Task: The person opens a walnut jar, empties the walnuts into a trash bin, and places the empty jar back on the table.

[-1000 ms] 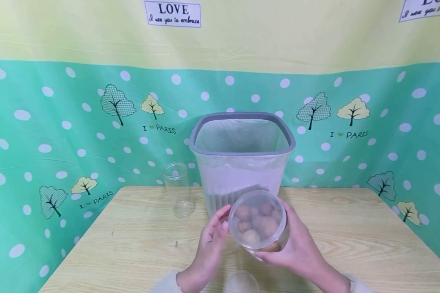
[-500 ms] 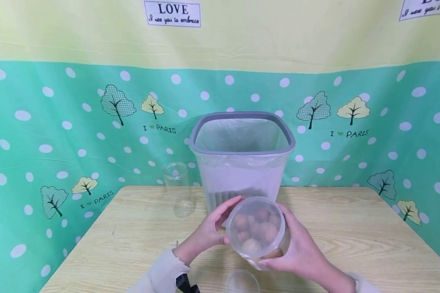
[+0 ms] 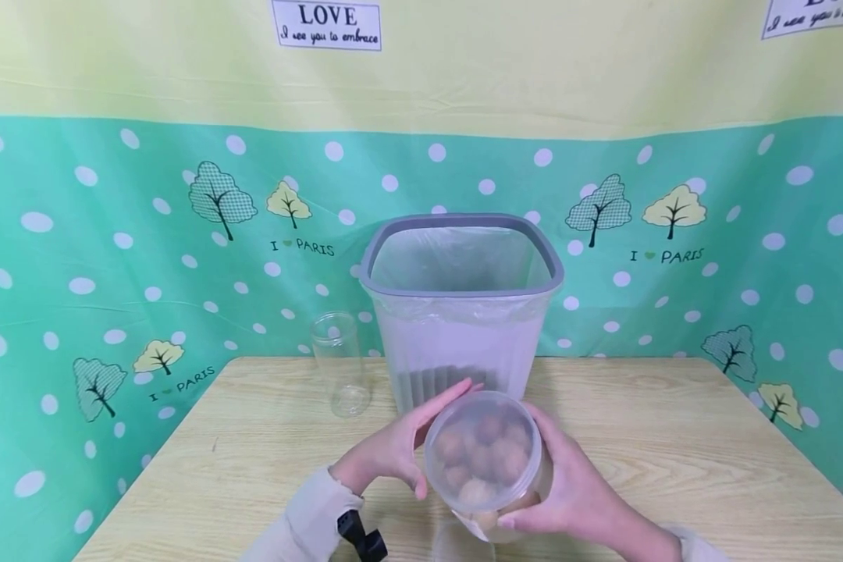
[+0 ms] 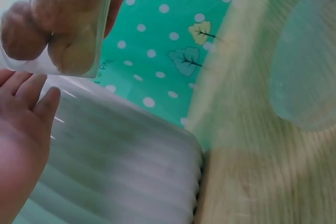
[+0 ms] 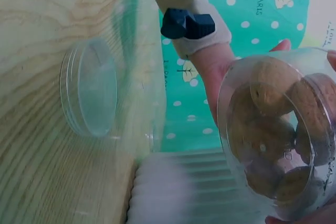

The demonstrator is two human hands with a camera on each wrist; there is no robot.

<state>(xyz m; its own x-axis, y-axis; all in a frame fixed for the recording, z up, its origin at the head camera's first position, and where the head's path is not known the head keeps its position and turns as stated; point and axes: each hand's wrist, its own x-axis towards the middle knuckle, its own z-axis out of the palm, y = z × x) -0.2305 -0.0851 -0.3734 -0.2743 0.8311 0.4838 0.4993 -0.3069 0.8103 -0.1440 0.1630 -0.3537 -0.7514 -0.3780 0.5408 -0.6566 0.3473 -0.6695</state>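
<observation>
A clear plastic jar (image 3: pixel 502 511) of walnuts (image 5: pixel 270 135) tilts toward the head camera, its frosted round lid (image 3: pixel 483 445) on top. My right hand (image 3: pixel 569 492) grips the jar from the right, thumb on the near side and fingers on the far side. At the jar's left is my left hand (image 3: pixel 400 441), fingers straight along the far side of the lid and thumb spread away from it. In the left wrist view, the fingers of the left hand (image 4: pixel 23 124) reach close under the jar's end.
Behind the jar stands a bin (image 3: pixel 464 336) with a grey rim and clear liner. Left of it, a tall clear empty jar (image 3: pixel 340 367) is upright on the wooden table (image 3: pixel 253 468). A clear round lid (image 5: pixel 94 87) lies at the near side. A patterned curtain (image 3: pixel 112 234) hangs behind.
The jar of walnuts has moved slightly lower and left, nearer the person, with the right hand. My left hand has turned, its fingers passing behind the lid and its thumb spreading downward.
</observation>
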